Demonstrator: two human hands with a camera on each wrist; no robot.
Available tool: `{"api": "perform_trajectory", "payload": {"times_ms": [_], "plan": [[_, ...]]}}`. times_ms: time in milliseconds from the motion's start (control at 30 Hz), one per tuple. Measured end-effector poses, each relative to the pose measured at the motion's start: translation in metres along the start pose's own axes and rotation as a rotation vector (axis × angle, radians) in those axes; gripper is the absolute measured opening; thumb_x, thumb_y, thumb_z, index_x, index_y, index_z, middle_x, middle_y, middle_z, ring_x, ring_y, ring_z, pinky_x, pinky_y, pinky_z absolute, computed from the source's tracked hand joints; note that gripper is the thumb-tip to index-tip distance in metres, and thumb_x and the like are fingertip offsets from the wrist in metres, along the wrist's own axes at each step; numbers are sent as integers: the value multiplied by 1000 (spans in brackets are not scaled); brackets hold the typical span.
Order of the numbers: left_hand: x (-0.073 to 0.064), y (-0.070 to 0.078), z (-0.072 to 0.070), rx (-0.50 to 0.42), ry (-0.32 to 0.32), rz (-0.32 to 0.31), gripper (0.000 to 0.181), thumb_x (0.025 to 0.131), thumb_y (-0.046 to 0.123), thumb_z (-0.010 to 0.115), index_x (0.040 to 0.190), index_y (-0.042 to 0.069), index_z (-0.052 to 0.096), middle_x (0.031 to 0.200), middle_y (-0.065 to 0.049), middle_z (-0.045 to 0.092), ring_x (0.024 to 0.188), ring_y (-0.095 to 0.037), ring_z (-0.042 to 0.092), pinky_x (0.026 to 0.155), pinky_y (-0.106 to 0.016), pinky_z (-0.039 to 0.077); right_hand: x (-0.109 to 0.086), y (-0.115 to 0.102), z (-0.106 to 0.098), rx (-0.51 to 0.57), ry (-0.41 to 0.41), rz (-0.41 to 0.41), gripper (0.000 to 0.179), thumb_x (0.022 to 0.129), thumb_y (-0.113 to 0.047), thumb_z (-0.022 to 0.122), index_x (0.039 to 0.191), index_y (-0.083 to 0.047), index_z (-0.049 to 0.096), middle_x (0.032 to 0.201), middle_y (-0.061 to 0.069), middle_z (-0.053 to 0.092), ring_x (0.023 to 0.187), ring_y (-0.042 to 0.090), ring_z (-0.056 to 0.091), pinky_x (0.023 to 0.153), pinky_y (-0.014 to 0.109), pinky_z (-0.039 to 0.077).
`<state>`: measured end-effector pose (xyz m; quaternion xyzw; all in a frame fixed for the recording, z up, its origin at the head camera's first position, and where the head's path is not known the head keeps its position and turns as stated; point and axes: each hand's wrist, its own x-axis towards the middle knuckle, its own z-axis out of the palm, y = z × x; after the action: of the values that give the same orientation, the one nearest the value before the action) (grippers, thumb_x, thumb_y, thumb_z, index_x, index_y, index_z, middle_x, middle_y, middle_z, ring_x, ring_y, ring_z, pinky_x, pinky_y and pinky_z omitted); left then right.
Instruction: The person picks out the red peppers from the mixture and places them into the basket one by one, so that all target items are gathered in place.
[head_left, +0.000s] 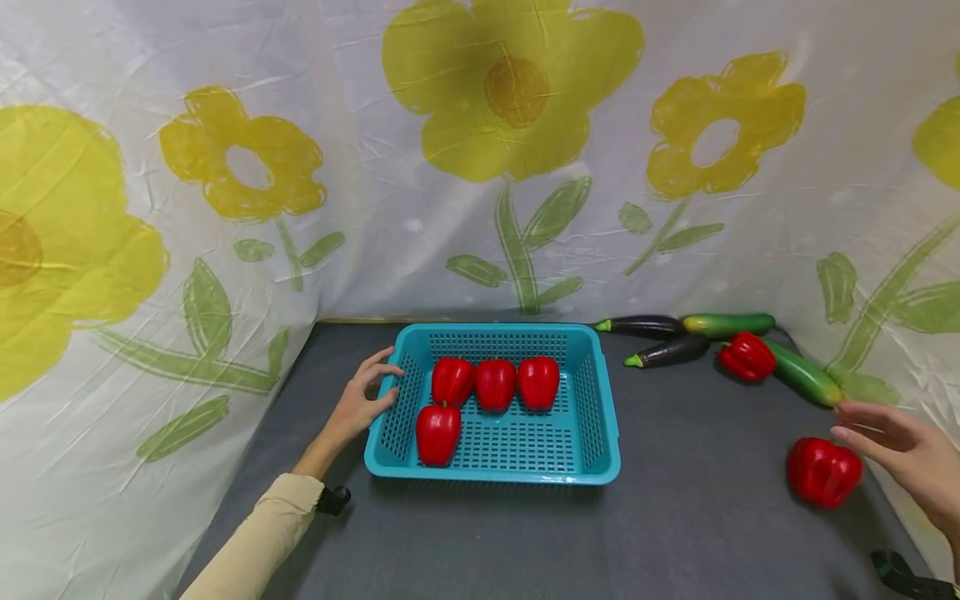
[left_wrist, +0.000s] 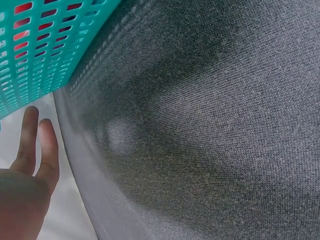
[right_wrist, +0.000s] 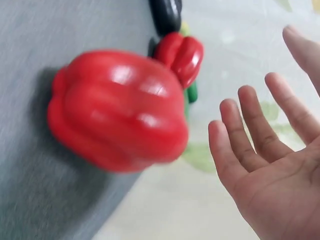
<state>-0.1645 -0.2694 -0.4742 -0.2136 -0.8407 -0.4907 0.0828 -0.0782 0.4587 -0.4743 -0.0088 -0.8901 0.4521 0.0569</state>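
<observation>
While the right hand (head_left: 903,458) holds nothing, its grip spread wide, we see a red pepper (head_left: 823,472) on the surface (head_left: 697,517), well right of the blue basket (head_left: 491,477). The left hand (head_left: 362,400), grip loosely parted, holds nothing at the basket's left rim. Four peppers (head_left: 496,386) lie inside; beyond its right side, another pepper (head_left: 747,357), eggplants (head_left: 675,351) and green vegetables (head_left: 806,372).

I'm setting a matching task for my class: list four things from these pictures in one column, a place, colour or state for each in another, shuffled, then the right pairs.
1. Blue basket
2. Left hand
3. Right hand
4. Eggplants

A. beside the head view's rightmost red pepper
B. dark with green tips
C. contains four red peppers
D. at the left rim

Pairs: 1-C, 2-D, 3-A, 4-B
</observation>
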Motion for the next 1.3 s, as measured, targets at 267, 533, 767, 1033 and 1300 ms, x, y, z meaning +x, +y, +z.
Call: {"api": "perform_trajectory", "payload": {"times_ms": [267,533,767,1033,1300], "plan": [[-1,-2,1,2,2,-12,26,91,-13,63,117,-14,62,151,-37,33,128,-54,39,94,-69,40,-5,17,4,-83,-128,76,80,96,-27,74,154,7,31,147,18,42,135,38,39,97,18,42],[-1,-4,2,-5,5,-23,26,91,-12,64,117,-13,63,152,-36,33,130,-53,39,95,-69,40,-8,30,11,-129,-166,121,84,94,-28,77,148,15,30,142,45,33,121,67,33,85,74,41],[-2,-5,2,-20,5,-27,26,92,-11,64,118,-12,62,153,-35,32,131,-53,38,95,-70,39,-7,37,11,-193,-150,106,74,89,-28,82,138,15,47,133,41,48,100,28,60,63,27,51],[-1,-5,1,-27,5,-17,25,92,-13,62,117,-15,62,152,-37,31,128,-53,40,94,-70,41,-5,38,15,-179,-156,139,74,91,-30,79,140,14,44,134,43,46,108,55,53,66,40,53],[0,0,2,-21,4,-21,26,91,-14,62,117,-14,62,152,-37,31,127,-53,41,94,-68,42,-6,41,19,-133,-147,160,74,92,-31,78,142,11,43,132,38,48,99,45,60,63,35,53]]}}
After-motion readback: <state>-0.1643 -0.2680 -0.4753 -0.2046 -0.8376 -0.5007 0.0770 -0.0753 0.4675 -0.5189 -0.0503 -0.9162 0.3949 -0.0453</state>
